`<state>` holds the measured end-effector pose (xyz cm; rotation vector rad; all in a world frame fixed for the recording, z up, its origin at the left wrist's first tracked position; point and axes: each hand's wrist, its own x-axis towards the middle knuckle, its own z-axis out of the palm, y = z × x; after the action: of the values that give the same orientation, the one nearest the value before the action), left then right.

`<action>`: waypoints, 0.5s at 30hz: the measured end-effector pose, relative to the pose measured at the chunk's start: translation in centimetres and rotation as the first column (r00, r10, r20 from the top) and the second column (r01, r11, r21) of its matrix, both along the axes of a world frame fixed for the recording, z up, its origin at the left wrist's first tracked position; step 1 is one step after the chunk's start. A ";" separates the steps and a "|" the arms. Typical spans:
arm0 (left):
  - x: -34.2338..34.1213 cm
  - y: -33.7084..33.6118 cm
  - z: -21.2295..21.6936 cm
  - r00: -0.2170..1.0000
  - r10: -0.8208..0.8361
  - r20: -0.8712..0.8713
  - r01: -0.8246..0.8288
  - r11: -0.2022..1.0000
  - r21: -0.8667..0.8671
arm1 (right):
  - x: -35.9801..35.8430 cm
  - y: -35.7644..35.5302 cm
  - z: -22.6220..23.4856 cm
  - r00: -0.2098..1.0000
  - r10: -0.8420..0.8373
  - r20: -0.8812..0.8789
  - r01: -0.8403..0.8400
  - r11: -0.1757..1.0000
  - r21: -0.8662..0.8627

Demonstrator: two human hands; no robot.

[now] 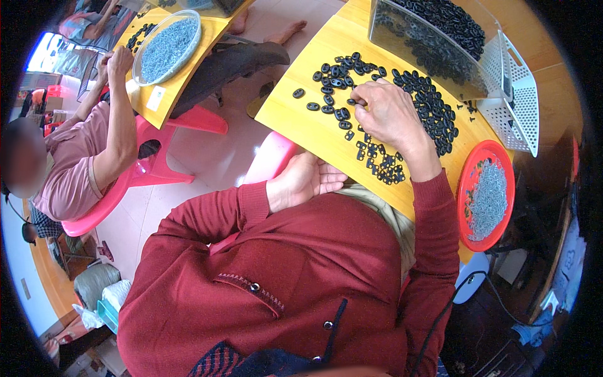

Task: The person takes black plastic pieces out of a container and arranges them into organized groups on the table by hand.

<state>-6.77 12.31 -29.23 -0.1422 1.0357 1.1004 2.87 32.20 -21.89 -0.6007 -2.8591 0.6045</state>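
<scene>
My right hand (388, 112) reaches over the yellow table, its thumb and fingers pinched together on a small black oval part (352, 102). Around it lie many loose black oval parts with two holes (337, 82), and more of them (436, 119) are massed to the right of the wrist. Smaller black pieces (383, 166) sit below the hand, toward the near edge. My left hand (304, 178) rests in front of my body at the table's edge, palm up with its fingers stretched out; nothing shows in it.
A clear bin (427, 53) full of black parts stands at the far right, beside a white perforated basket (518, 103). A red plate (466, 213) of silvery screws is near my right elbow. At left, a co-worker's hands (116, 66) work by a clear tub (141, 60) of screws.
</scene>
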 end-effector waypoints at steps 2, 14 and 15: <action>0.0 0.0 -0.1 1.000 0.000 0.004 0.000 1.000 0.000 | 0.0 0.1 -0.3 1.000 0.003 -0.022 -0.003 1.000 0.021; 0.0 -0.1 -0.2 1.000 0.004 0.019 -0.004 1.000 0.019 | 0.6 0.0 -1.5 0.989 0.049 -0.137 -0.037 0.995 0.088; 0.0 -0.1 -0.2 1.000 0.003 0.021 -0.003 1.000 0.018 | 0.7 0.0 -1.5 0.990 0.038 -0.139 -0.025 0.995 0.094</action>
<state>-6.73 12.17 -29.45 -0.1407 1.0075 1.1085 3.54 32.17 -23.35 -0.4793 -2.7511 0.4948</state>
